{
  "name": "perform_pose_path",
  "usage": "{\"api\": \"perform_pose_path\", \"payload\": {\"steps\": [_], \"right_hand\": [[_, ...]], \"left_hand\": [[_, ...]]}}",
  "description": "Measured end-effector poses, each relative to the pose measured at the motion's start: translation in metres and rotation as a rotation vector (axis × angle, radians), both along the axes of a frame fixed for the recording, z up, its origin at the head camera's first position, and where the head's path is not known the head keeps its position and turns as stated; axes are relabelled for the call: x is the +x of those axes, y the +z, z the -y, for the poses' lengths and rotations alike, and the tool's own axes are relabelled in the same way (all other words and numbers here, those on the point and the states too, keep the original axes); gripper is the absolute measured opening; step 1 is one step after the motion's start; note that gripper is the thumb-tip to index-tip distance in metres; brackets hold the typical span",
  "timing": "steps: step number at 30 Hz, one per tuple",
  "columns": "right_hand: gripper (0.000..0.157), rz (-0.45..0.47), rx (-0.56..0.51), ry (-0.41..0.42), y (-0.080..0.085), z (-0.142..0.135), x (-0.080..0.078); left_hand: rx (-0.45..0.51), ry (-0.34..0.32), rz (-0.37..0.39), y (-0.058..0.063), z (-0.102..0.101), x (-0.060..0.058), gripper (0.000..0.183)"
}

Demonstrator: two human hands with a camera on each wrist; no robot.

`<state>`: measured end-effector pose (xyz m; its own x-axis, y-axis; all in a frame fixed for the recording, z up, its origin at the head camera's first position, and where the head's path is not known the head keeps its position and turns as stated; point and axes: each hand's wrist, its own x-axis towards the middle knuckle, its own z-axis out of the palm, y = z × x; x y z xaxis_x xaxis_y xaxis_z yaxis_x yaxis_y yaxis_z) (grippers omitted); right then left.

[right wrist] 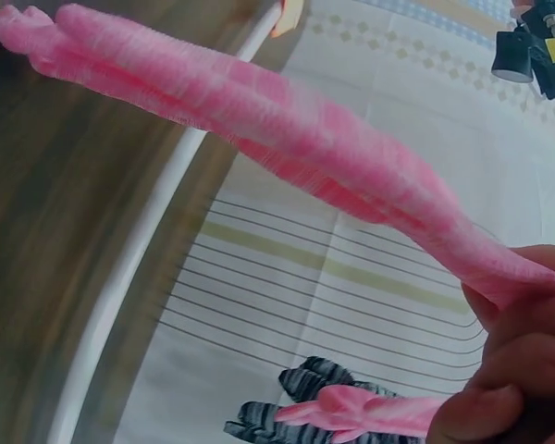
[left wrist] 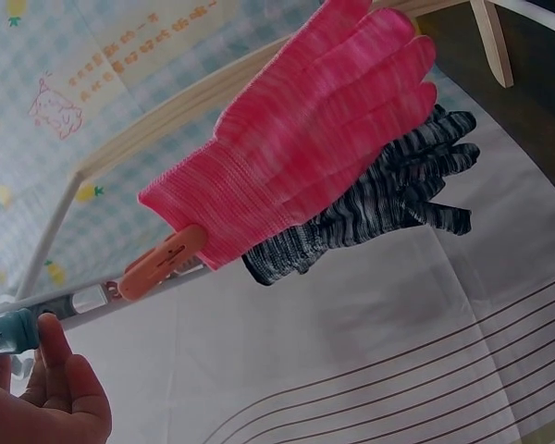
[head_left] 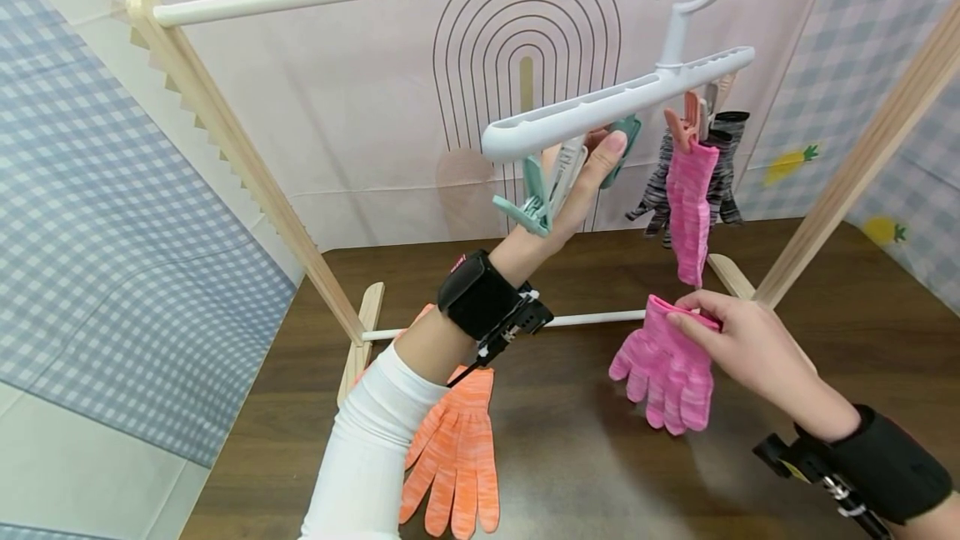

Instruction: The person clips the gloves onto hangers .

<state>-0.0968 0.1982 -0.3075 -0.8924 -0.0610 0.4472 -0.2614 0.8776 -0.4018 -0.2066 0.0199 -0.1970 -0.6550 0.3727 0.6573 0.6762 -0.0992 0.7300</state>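
The right hand (head_left: 750,340) pinched a pink glove (head_left: 667,373) by its cuff at five o'clock above the tabletop (head_left: 600,457), while left fingers (head_left: 600,165) squeezed a teal clip (head_left: 626,144) on the hanger (head_left: 615,102), likely readying it for pegging.

A dark brown wooden table (head_left: 585,457) carries the scene. A drying rack of pale wooden legs (head_left: 247,165) stands on it, its feet resting on the tabletop and joined low down by a white crossbar (head_left: 592,319). An orange glove (head_left: 453,457) lies flat on the table near its front left, fingers pointing toward the near edge.
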Motion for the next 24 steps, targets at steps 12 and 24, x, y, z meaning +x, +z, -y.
{"api": "perform_pose_path", "payload": {"steps": [12, 24], "right_hand": [[0.007, -0.033, 0.026, 0.073, 0.011, 0.005, -0.007], [0.009, -0.17, 0.122, 0.049, 0.03, 0.013, -0.01]], "left_hand": [[0.041, -0.063, 0.016, 0.0, -0.001, 0.002, 0.019], [0.007, -0.064, 0.053, 0.005, 0.004, 0.01, 0.023]]}}
